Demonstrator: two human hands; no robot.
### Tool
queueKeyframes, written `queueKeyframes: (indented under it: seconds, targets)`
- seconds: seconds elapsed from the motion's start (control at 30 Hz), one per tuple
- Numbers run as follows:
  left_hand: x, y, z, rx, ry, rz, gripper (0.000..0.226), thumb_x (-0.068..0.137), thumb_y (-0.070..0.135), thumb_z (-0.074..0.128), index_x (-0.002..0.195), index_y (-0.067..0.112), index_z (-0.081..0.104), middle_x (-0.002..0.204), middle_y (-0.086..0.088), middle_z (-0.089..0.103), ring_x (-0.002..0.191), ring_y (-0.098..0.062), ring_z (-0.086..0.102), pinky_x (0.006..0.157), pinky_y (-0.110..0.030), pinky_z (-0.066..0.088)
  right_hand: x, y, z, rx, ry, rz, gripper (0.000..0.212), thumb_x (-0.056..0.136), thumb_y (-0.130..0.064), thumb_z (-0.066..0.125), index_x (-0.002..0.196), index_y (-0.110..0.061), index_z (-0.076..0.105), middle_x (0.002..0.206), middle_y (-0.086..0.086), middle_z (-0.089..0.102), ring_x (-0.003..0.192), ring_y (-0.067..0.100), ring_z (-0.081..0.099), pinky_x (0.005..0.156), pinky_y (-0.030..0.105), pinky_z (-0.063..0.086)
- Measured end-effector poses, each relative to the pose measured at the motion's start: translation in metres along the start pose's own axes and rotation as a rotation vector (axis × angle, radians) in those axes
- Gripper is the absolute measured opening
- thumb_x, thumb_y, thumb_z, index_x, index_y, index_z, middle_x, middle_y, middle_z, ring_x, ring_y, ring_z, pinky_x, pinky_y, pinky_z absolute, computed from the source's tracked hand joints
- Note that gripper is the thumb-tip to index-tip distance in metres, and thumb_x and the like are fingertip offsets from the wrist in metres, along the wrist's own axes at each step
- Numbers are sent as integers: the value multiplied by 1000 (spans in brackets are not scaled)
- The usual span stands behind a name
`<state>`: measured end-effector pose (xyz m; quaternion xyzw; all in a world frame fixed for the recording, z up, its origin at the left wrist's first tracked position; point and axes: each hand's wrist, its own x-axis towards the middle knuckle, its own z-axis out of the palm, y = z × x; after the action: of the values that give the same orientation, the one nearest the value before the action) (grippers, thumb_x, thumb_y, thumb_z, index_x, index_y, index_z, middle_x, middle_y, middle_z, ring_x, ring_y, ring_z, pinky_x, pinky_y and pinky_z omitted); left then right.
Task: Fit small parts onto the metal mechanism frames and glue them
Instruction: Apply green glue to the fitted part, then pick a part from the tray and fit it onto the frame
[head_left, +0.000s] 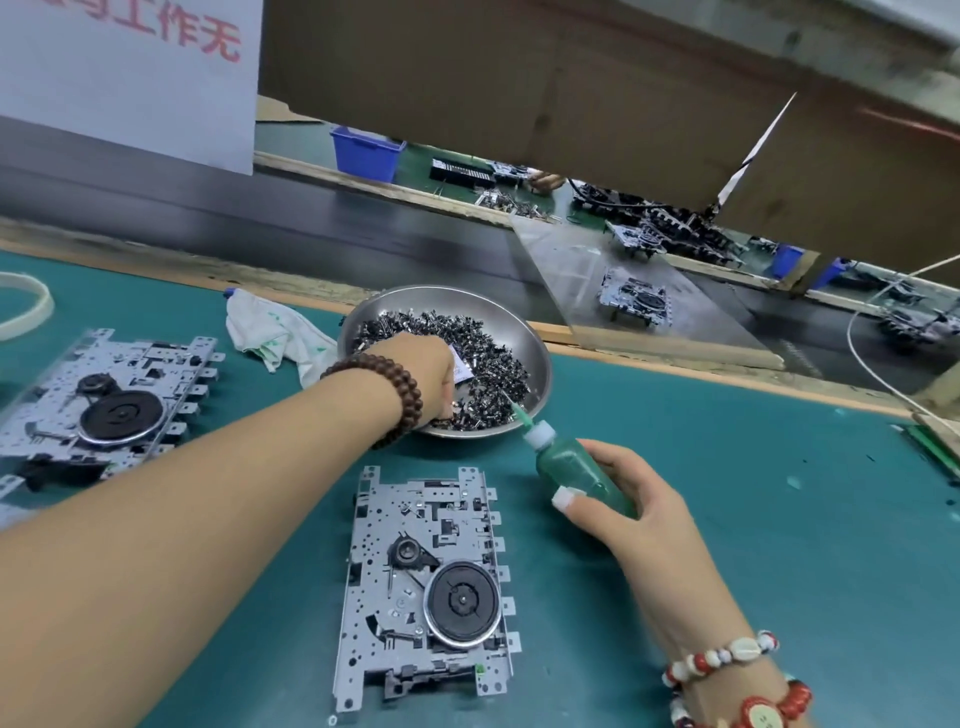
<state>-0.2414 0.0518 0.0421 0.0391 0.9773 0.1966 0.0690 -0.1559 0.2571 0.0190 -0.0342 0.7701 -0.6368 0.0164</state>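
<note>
Table (779, 519): a teal mat covers it, and a dark conveyor belt (311, 234) runs along its far edge.
Near frame (423, 587): a metal mechanism frame lies flat on the mat between the two forearms, with a black round wheel in its lower right part.
Second frame (109, 405): a like frame lies flat at the left of the table, well apart from the near one, also with a black wheel.
Bowl (535, 358): a round steel bowl sits beyond the near frame, close to the table's far edge.
Small parts (493, 374): a heap of tiny dark and shiny pieces fills the bowl.
Cloth (275, 332): a crumpled white rag lies just left of the bowl.
Left hand (426, 374): it reaches into the bowl with fingers dipped down among the small parts; the fingertips are hidden, so I cannot tell whether it holds any. A brown bead bracelet sits on its wrist.
Right hand (634, 499): its fingers and thumb wrap the glue bottle just right of the near frame.
Glue bottle (571, 467): green, tilted, with a white cap; its thin nozzle points up and left over the bowl's near rim.
</note>
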Motion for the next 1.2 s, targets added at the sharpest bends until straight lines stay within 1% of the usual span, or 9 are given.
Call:
queueKeyframes:
  seconds: [0.07, 0.13, 0.23, 0.43, 0.67, 0.8, 0.97, 1.13, 1.2]
  targets:
    - [-3, 0, -3, -41, 68, 11, 11, 85, 19, 64, 75, 16, 61, 76, 8, 59, 66, -3, 49, 73, -23, 46, 1, 2, -1, -20, 18, -22, 30, 75, -2, 72, 92, -26, 66, 90, -15, 70, 81, -1, 63, 67, 7, 46]
    - [-9, 1, -5, -109, 134, 13, 18, 84, 23, 65, 69, 19, 57, 68, 11, 55, 63, 0, 45, 76, -25, 43, 2, 4, -1, -50, 32, -49, 32, 75, -1, 71, 94, -25, 63, 91, -17, 69, 83, -4, 62, 68, 7, 45]
    - [-28, 7, -1, -257, 227, 32, 19, 83, 25, 66, 67, 23, 55, 68, 14, 56, 64, 2, 48, 74, -22, 41, 3, 8, -1, -91, 40, -60, 32, 77, -1, 70, 95, -25, 59, 90, -18, 68, 82, -4, 62, 68, 6, 45]
    - [-72, 16, 20, -485, 338, 113, 7, 84, 22, 64, 79, 26, 60, 76, 13, 61, 71, 0, 55, 71, -17, 42, 6, 13, -2, -42, 39, -73, 35, 81, 2, 65, 99, -24, 51, 101, -9, 62, 85, -4, 62, 70, 9, 46]
    - [-90, 11, 35, -373, 325, 165, 10, 89, 27, 56, 94, 28, 64, 83, 18, 48, 88, -4, 52, 81, -19, 38, 7, 16, -1, 33, -10, -126, 35, 87, 6, 54, 107, -22, 47, 107, -15, 62, 95, -3, 63, 76, 10, 48]
    - [-92, 10, 38, -353, 322, 172, 6, 90, 30, 53, 91, 33, 57, 84, 18, 46, 86, -3, 48, 76, -17, 34, 7, 18, 0, -21, -85, -99, 36, 89, 7, 50, 109, -23, 45, 121, -9, 56, 103, -5, 60, 82, 9, 46]
    - [-98, 8, 39, -378, 314, 215, 14, 90, 30, 53, 80, 35, 46, 82, 17, 49, 80, -1, 46, 75, -19, 37, 3, 17, -6, 1, -65, -91, 42, 84, 4, 56, 111, -26, 46, 124, -9, 58, 110, -3, 57, 92, 12, 45]
    - [-102, 4, 39, -414, 325, 238, 13, 89, 29, 55, 78, 31, 49, 79, 17, 51, 77, -2, 47, 72, -18, 38, -5, 10, -14, 66, -64, -68, 52, 73, -2, 63, 116, -29, 47, 126, -14, 56, 117, -4, 53, 96, 14, 44]
    - [-103, 4, 38, -436, 330, 231, 12, 89, 28, 55, 78, 31, 51, 81, 16, 54, 78, -2, 49, 73, -19, 39, -13, 2, -18, 79, 20, -88, 52, 74, 0, 61, 114, -31, 49, 124, -16, 56, 117, -7, 51, 93, 10, 44]
